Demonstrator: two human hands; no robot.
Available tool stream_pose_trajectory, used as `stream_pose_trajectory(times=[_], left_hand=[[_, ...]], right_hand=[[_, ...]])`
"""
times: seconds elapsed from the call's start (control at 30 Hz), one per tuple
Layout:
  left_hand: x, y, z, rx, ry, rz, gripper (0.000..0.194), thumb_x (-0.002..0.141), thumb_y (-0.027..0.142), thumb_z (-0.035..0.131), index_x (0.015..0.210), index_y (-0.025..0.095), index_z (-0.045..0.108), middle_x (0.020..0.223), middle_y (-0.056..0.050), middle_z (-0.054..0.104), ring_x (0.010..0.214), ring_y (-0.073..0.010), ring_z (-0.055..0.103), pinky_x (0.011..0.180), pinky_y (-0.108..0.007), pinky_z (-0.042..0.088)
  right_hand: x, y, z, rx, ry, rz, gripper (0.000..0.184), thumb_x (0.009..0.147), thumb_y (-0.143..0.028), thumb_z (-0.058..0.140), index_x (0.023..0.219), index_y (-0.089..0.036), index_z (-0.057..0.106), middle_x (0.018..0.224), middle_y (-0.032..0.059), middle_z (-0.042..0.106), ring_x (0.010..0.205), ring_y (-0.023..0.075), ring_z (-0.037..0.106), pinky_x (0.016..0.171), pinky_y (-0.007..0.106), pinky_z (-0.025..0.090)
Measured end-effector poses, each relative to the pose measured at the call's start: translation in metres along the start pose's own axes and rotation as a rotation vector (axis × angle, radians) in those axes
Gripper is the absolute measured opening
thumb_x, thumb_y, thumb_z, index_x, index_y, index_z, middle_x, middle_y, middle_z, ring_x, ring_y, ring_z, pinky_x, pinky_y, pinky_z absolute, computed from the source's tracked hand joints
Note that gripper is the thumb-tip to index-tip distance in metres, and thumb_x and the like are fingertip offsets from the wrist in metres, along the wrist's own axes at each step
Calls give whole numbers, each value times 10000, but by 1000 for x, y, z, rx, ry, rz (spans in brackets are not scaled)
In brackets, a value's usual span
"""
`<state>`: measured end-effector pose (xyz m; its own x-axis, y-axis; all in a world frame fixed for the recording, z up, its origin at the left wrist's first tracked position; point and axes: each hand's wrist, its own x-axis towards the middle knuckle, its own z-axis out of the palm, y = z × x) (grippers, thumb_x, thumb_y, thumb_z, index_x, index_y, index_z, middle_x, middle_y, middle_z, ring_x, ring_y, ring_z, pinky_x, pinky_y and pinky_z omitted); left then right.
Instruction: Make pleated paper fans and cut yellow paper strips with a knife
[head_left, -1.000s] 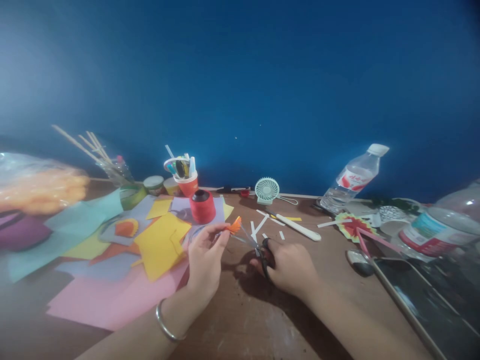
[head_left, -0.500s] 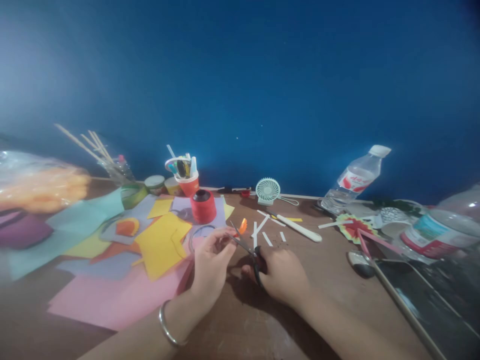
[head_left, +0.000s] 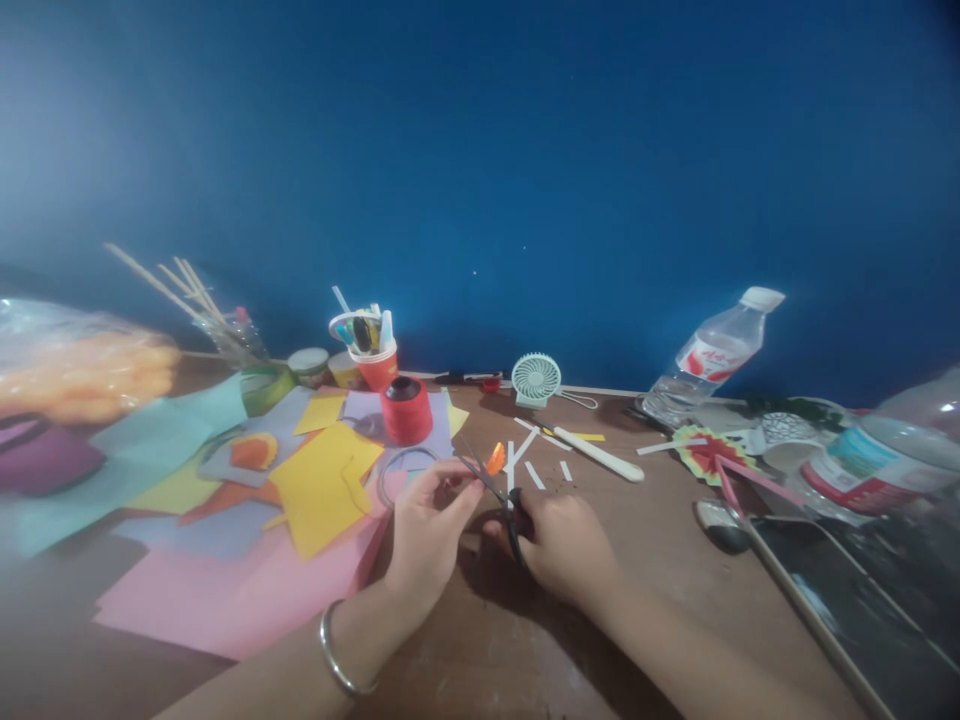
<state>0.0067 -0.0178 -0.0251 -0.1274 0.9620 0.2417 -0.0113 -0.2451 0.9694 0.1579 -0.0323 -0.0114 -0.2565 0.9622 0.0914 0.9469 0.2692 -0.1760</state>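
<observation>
Black-handled scissors (head_left: 512, 520) are gripped in my right hand (head_left: 571, 555), their blades pointing up and left toward my other hand. A small orange piece with a fringed-looking edge (head_left: 496, 459) is pinched between the thumb and fingers of my left hand (head_left: 433, 525); its lower part is hidden by the fingertips. The blades lie against or just beside this piece; whether they are closed on it I cannot tell. Just left of my left hand is a wire ring (head_left: 384, 485), and behind it stands a spool of red thread (head_left: 406, 415).
Coloured paper sheets (head_left: 247, 590) spread across the left. White paper strips (head_left: 535, 476), a white-handled craft knife (head_left: 600, 455) and a small fan (head_left: 535, 380) lie beyond my hands. A tilted water bottle (head_left: 709, 350), a paper flower (head_left: 712, 455) and a dark tray (head_left: 847, 590) occupy the right.
My left hand and the orange piece have shifted slightly right, closer to the scissors. The scissors have hardly moved.
</observation>
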Motion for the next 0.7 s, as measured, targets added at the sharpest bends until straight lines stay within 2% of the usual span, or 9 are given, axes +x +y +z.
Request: stream_pose_trajectory(times=[0.17,0.4,0.57,0.7], left_hand=[[1,1,2,-3,19,0,63,699,166,639,756,193,643,743,4,642,731,-152,591,704,-253,447],[4,0,2,-66,42,-60,86,692,198,664,774,184,641,759,-1,649,750,-146,589,713,-251,448],[4,2,1,-49,29,2,74,709,177,653,781,192,655,818,-4,663,814,-140,584,764,-242,445],[5,4,2,-73,30,-4,72,718,188,654,790,192,653,823,-5,668,791,-133,593,729,-230,461]], right_hand=[[0,0,-1,-31,5,-10,309,821,-456,468,695,-204,595,632,45,683,591,216,647,479,266,256],[2,2,-2,2,17,4,415,848,-503,393,662,-196,604,631,77,685,563,207,630,483,262,271],[1,4,-5,321,-11,43,327,804,-471,477,657,-194,567,577,23,629,513,153,552,462,228,294],[5,17,-5,591,94,131,307,816,-461,454,704,-186,533,591,-6,565,531,131,508,493,214,351]])
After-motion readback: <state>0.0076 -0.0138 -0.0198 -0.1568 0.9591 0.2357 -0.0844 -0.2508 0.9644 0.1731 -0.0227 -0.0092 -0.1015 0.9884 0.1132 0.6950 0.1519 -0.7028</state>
